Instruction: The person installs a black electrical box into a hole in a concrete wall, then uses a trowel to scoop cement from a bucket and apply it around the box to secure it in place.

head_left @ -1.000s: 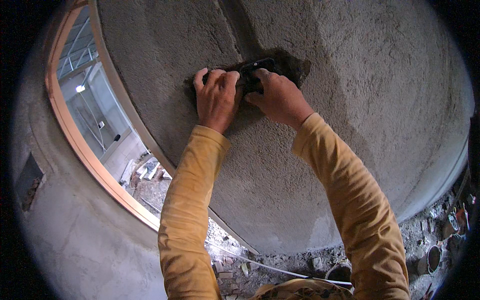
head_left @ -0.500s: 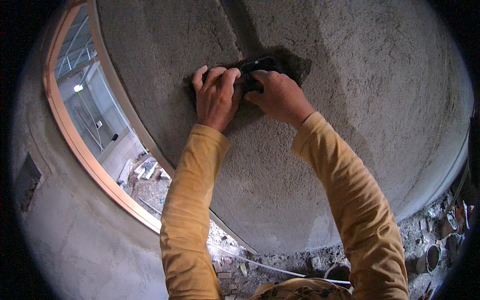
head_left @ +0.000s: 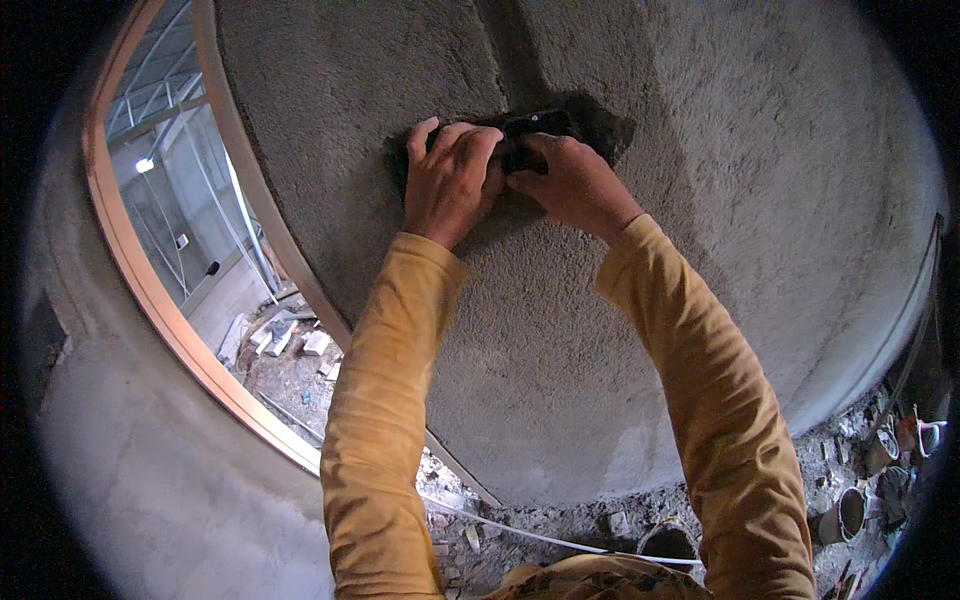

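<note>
A black electrical box (head_left: pixel 538 125) sits in a dark recess (head_left: pixel 610 130) cut into the rough plastered wall (head_left: pixel 570 330). On its left side, my left hand (head_left: pixel 450 185) has its fingers bent over the dark edge, the index fingertip against the box. My right hand (head_left: pixel 580 187) is closed on the box's lower right part, thumb and curled fingers pressed at its edge. Much of the box and the left end of the recess lie hidden behind my hands. From above, a vertical groove (head_left: pixel 515 60) runs down to the recess.
To the left is an opening with an orange-brown frame (head_left: pixel 150 275); rubble and blocks (head_left: pixel 275 335) lie beyond it. Along the wall's foot are debris, a white pipe or cable (head_left: pixel 560 540) and buckets (head_left: pixel 845 515) at lower right.
The view has shifted slightly, so wall and hands appear a little further right. Both hands stay at the box with nearly the same hold.
</note>
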`<act>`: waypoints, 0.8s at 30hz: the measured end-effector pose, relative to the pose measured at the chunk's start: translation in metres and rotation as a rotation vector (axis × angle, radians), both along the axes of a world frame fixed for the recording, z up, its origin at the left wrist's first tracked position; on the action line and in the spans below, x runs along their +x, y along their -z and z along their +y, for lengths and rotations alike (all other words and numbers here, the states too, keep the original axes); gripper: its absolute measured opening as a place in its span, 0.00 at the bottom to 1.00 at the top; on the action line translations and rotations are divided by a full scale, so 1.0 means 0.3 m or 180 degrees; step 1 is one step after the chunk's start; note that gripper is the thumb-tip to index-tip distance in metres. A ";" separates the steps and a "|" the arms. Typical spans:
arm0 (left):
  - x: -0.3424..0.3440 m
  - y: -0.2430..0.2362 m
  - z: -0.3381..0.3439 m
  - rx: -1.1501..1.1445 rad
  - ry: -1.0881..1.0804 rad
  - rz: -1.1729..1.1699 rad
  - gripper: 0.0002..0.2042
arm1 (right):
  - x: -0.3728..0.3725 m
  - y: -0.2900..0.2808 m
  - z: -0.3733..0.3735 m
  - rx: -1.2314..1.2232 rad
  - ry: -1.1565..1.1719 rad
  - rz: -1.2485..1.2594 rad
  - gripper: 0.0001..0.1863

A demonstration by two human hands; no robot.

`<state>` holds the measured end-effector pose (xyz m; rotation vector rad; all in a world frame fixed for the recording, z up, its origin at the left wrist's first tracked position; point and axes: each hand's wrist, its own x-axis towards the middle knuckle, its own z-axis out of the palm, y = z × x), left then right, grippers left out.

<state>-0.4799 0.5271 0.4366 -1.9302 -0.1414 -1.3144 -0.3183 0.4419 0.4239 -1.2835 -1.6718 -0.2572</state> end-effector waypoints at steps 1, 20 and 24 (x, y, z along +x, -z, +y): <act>-0.008 -0.001 -0.004 0.0056 0.0055 0.0000 0.14 | -0.004 -0.004 -0.004 -0.0041 -0.0015 -0.0013 0.21; -0.150 0.039 -0.056 -0.2208 0.0530 -0.1258 0.12 | -0.030 -0.023 -0.046 -0.0782 -0.0645 0.0742 0.21; -0.119 0.061 -0.085 -0.2547 0.0718 -0.1358 0.12 | 0.020 0.012 0.027 0.0287 -0.0250 -0.0163 0.22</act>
